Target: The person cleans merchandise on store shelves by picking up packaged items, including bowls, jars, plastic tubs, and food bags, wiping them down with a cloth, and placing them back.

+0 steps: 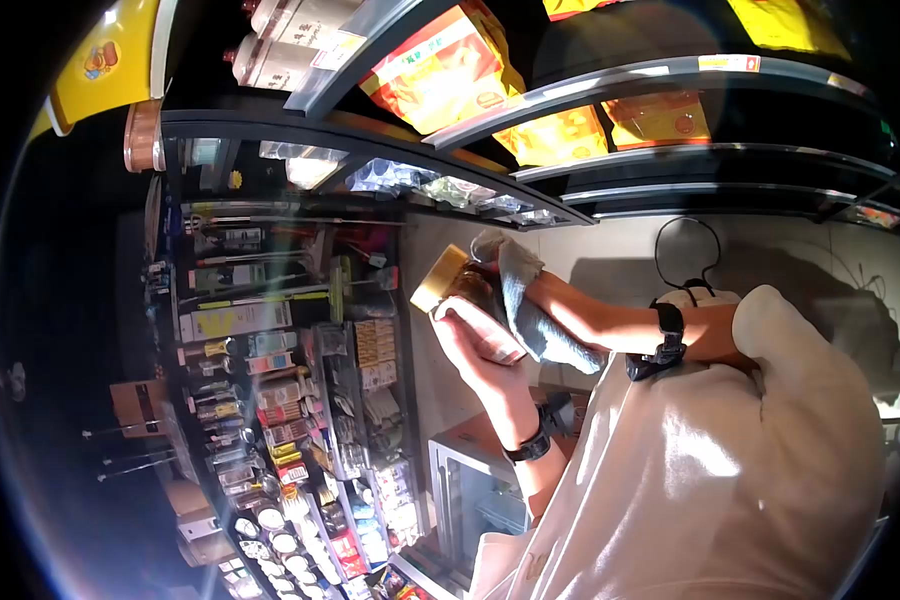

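A jar with a gold lid (440,280) and dark contents is in my left hand (467,355). Its fingers wrap around the jar's body, and the lid points up and to the left in the head view. My right hand (542,290) grips a blue-grey cloth (532,322) against the jar's side. The cloth covers most of the right fingers, and one end hangs down beside the wrist. Both wrists wear black straps. Much of the jar's label is hidden by the hands and cloth.
The view is turned sideways. Metal shelving (590,92) with yellow-and-red bags (440,70) runs along the top. Racks of hanging and stacked goods (280,400) fill the left. A glass-fronted cabinet (475,490) stands below my left forearm, and a black cable loop (718,250) lies behind my right arm.
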`<state>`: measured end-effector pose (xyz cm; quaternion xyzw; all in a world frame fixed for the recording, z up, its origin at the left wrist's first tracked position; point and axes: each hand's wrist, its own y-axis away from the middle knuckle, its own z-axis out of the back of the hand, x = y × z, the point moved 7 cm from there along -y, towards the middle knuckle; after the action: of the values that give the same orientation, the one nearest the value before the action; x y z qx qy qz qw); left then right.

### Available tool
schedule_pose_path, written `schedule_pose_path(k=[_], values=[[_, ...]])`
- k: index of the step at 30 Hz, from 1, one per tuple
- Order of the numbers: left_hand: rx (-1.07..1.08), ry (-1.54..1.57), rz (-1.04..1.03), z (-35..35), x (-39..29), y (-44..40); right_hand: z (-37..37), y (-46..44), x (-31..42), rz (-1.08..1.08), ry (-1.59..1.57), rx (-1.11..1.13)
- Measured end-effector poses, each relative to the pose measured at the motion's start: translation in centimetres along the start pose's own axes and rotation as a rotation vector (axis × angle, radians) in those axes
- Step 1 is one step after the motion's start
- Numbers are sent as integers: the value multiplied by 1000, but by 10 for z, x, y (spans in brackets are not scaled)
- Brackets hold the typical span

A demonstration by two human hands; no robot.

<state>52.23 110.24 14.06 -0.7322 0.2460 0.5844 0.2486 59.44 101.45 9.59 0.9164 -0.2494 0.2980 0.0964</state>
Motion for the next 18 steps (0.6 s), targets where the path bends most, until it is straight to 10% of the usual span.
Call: schedule_pose_path(k=[9, 18], values=[[24, -898, -499, -64, -34, 39, 14, 18, 11, 232, 83, -347], [178, -485, -19, -77, -14, 3, 56, 15, 26, 432, 198, -435]])
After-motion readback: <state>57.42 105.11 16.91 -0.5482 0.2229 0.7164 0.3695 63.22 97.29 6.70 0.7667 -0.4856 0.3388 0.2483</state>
